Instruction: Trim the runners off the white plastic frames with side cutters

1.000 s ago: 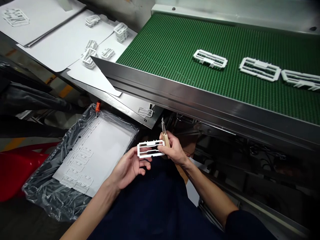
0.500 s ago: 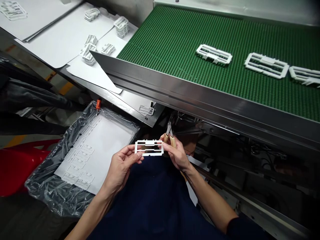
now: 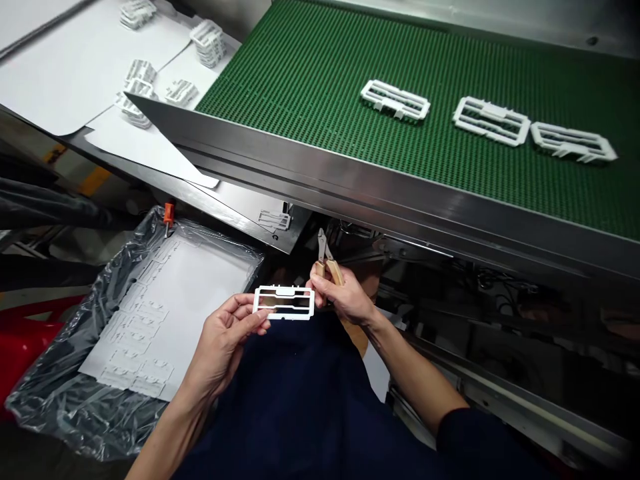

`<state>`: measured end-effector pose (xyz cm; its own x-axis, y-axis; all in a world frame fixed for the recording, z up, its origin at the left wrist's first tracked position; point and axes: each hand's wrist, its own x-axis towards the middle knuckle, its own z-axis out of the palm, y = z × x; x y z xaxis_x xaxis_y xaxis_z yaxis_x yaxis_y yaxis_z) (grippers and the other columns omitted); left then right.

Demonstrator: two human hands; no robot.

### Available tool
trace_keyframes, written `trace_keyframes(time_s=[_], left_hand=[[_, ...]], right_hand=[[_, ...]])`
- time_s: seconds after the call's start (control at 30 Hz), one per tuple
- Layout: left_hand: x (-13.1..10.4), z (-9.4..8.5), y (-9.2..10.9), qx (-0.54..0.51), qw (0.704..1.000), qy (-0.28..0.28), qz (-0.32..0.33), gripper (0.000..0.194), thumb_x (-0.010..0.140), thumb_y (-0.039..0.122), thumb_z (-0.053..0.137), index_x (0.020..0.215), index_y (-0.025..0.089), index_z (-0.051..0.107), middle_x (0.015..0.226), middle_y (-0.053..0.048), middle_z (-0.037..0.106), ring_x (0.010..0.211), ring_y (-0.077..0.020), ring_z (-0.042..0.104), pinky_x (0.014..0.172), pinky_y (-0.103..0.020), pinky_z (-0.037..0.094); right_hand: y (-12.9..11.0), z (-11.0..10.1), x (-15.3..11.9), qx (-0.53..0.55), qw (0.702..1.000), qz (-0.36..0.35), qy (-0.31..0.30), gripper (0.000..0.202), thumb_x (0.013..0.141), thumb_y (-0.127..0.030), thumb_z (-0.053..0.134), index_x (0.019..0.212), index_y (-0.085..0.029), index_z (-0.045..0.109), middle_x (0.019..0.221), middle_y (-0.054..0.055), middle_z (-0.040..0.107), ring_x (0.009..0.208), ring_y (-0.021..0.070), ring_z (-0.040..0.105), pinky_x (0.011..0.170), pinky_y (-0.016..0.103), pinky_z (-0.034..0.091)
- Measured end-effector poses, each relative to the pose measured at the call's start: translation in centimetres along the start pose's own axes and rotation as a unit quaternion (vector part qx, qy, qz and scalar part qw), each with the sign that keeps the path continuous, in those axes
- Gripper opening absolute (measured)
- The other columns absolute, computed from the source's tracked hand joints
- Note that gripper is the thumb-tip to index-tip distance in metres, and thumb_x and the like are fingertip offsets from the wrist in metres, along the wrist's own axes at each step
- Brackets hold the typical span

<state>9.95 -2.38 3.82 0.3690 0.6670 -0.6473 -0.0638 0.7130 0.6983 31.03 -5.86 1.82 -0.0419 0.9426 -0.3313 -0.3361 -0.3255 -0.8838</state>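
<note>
Between thumb and fingers, my left hand [image 3: 227, 337] pinches the left end of a white plastic frame [image 3: 283, 317], a slotted rectangle with small prongs along its top edge. My right hand [image 3: 345, 295] is wrapped round the tan handles of a pair of nippers [image 3: 329, 261], whose metal jaws point up and away from me. The right fingers are just beside the frame's right end; whether they touch it I cannot tell. Three more white frames lie on the green conveyor belt [image 3: 300, 60]: a left one [image 3: 395, 100], a middle one [image 3: 493, 120] and a right one [image 3: 573, 141].
A metal rail [image 3: 380, 190] edges the belt. Down to the left, a plastic-lined bin [image 3: 65, 393] holds a white sheet with flat rows of frames; an orange-handled tool [image 3: 169, 215] sits at its rim. Stacked frames [image 3: 209, 43] stand on the paper-covered table [image 3: 60, 80].
My view has shifted, so the surroundings sit further left. The right hand has drawn slightly back from the frame's end, with the nippers still in it. The left hand keeps its hold.
</note>
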Motion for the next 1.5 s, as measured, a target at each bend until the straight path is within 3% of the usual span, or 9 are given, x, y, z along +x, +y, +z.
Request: trace_keyframes(time_s=[0.47, 0.73, 0.93, 1.13, 1.23, 1.33, 1.4, 1.5], left_hand=[[0.4, 0.0, -0.1, -0.006, 1.0, 0.001, -0.027, 0.028, 0.068, 0.017, 0.077, 0.09, 0.015, 0.06, 0.076, -0.002, 0.066, 0.063, -0.0075, 0.06, 0.06, -0.011, 0.05], [0.4, 0.2, 0.2, 0.002, 1.0, 0.011, -0.011, 0.021, 0.074, 0.023, 0.071, 0.089, 0.013, 0.06, 0.079, -0.003, 0.067, 0.067, -0.0109, 0.063, 0.062, -0.015, 0.053], [0.5, -0.7, 0.7, 0.097, 0.995, -0.014, 0.014, 0.022, 0.081, 0.032, 0.063, 0.089, 0.011, 0.061, 0.077, -0.007, 0.069, 0.07, -0.0161, 0.065, 0.062, -0.02, 0.053], [0.4, -1.0, 1.6, 0.201, 0.978, -0.043, 0.035, 0.024, 0.084, 0.036, 0.058, 0.088, 0.012, 0.06, 0.075, -0.006, 0.068, 0.069, -0.0155, 0.063, 0.063, -0.023, 0.049], [0.4, -1.1, 1.5, 0.266, 0.961, -0.043, 0.058, 0.023, 0.086, 0.038, 0.054, 0.084, 0.015, 0.058, 0.069, -0.002, 0.065, 0.065, -0.0144, 0.059, 0.062, -0.024, 0.045], [0.4, -1.5, 1.5, 0.383, 0.916, -0.041, 0.113, 0.023, 0.089, 0.037, 0.049, 0.079, 0.017, 0.056, 0.065, 0.001, 0.059, 0.062, -0.0136, 0.054, 0.059, -0.024, 0.04], [0.3, -1.7, 1.8, 0.449, 0.877, -0.041, 0.169, 0.021, 0.089, 0.033, 0.048, 0.078, 0.018, 0.057, 0.075, 0.0, 0.061, 0.069, -0.0142, 0.055, 0.061, -0.024, 0.04], [0.4, -1.9, 2.5, 0.469, 0.835, -0.06, 0.282, 0.015, 0.088, 0.023, 0.05, 0.077, 0.016, 0.058, 0.108, -0.006, 0.061, 0.093, -0.0174, 0.057, 0.08, -0.026, 0.041]], right_hand=[[0.5, -0.2, 0.1, 0.039, 0.999, 0.014, -0.001, 0.026, 0.079, -0.04, 0.062, 0.078, -0.017, 0.049, 0.063, -0.002, 0.053, 0.05, 0.0085, 0.05, 0.051, 0.022, 0.041], [0.5, -0.2, -0.3, -0.015, 1.0, 0.013, 0.022, 0.031, 0.067, -0.03, 0.073, 0.085, -0.019, 0.05, 0.067, -0.004, 0.051, 0.056, 0.0098, 0.049, 0.054, 0.023, 0.042], [0.4, 0.1, -0.9, -0.124, 0.99, -0.019, 0.062, 0.022, 0.072, -0.025, 0.067, 0.086, -0.019, 0.051, 0.07, -0.003, 0.049, 0.06, 0.0092, 0.043, 0.057, 0.022, 0.038], [0.5, 0.5, -1.4, -0.163, 0.985, -0.023, 0.054, 0.015, 0.077, -0.023, 0.06, 0.084, -0.019, 0.048, 0.071, -0.004, 0.047, 0.061, 0.009, 0.041, 0.058, 0.022, 0.036], [0.4, 0.6, -1.6, -0.197, 0.978, -0.026, 0.056, 0.013, 0.079, -0.023, 0.058, 0.084, -0.019, 0.048, 0.072, -0.003, 0.047, 0.062, 0.0092, 0.041, 0.059, 0.022, 0.036], [0.5, 0.5, -1.8, -0.237, 0.97, -0.031, 0.051, 0.012, 0.079, -0.023, 0.058, 0.084, -0.019, 0.048, 0.074, -0.003, 0.048, 0.064, 0.0095, 0.043, 0.06, 0.022, 0.036], [1.1, 0.5, -1.8, -0.25, 0.967, -0.035, 0.038, 0.011, 0.079, -0.022, 0.058, 0.083, -0.018, 0.049, 0.076, -0.002, 0.048, 0.066, 0.01, 0.044, 0.061, 0.022, 0.036], [2.9, 0.9, -1.9, -0.23, 0.973, -0.023, 0.01, 0.011, 0.08, -0.024, 0.057, 0.084, -0.018, 0.048, 0.076, -0.002, 0.048, 0.067, 0.0103, 0.044, 0.063, 0.023, 0.036]])
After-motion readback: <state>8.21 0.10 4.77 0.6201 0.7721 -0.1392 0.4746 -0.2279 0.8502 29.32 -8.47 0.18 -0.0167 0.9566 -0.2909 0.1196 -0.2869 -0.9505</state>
